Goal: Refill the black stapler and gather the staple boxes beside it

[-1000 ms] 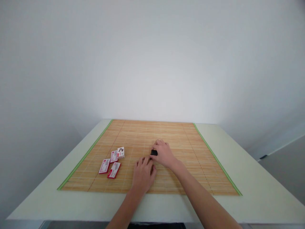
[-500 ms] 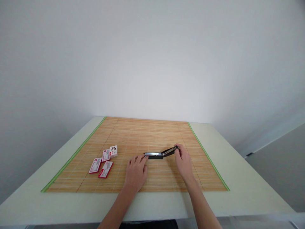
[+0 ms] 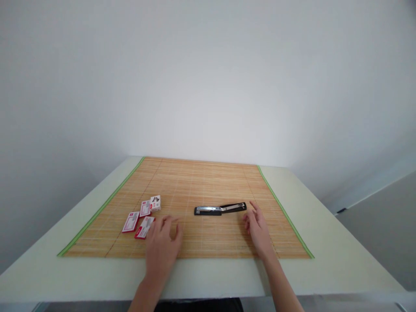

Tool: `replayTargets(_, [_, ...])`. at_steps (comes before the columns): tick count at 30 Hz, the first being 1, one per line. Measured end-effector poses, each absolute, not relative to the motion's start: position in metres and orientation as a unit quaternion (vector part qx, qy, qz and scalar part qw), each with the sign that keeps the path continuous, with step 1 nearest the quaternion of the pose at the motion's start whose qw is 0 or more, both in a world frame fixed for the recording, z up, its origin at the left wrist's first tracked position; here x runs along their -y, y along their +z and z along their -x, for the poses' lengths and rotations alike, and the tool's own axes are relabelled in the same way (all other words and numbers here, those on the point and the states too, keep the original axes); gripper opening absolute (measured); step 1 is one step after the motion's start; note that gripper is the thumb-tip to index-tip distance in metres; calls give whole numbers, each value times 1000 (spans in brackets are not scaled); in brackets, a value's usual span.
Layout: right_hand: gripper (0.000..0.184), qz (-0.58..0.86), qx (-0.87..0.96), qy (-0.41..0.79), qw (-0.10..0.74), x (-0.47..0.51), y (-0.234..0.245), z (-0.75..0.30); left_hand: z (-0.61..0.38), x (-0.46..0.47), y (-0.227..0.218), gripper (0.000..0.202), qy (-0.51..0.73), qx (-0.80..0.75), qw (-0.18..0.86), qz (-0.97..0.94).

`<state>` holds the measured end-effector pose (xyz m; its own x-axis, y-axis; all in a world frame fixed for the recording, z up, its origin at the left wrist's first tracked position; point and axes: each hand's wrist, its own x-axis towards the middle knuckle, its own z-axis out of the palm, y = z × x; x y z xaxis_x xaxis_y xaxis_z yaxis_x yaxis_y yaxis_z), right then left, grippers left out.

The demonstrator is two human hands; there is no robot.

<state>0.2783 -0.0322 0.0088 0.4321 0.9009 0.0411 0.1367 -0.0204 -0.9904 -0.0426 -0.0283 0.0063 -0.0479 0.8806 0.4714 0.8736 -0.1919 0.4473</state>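
1. I see the left hand (image 3: 160, 247) low over the mat, palm down. Its fingers are spread wide and it holds nothing.
2. Its fingertips reach the near box (image 3: 142, 229), one of four small red-and-white boxes. I cannot tell whether they touch it or stop just beside it. The other boxes (image 3: 130, 222) lie a little further left and further from me, close together.
3. The right hand (image 3: 258, 229) is also open and empty. Its fingers are loosely parted, with the forefinger stretched up and to the left.
4. The stapler (image 3: 220, 209) lies on the mat beyond both hands and between them, swung open flat. Its long axis runs across my view from left to right, almost parallel to the near edge of the table.
5. The right hand is the nearer one. Its forefinger tip is just beside the right end of the stapler but apart from it. The left hand sits well apart from the stapler's left end, off to the left and closer to me, over by the boxes.
6. Everything rests on a bamboo mat (image 3: 201, 182) with green side edges. The mat covers most of a pale table (image 3: 341, 260) that stands against a plain light wall.
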Motion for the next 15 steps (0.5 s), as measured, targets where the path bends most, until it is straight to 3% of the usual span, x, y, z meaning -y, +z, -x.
replayTargets(7, [51, 604, 305, 360, 642, 47, 6, -294, 115, 54, -6, 53, 269, -740, -67, -613])
replayTargets(15, [34, 487, 224, 420, 733, 53, 16, -327, 122, 51, -15, 58, 231, -749, -63, -618])
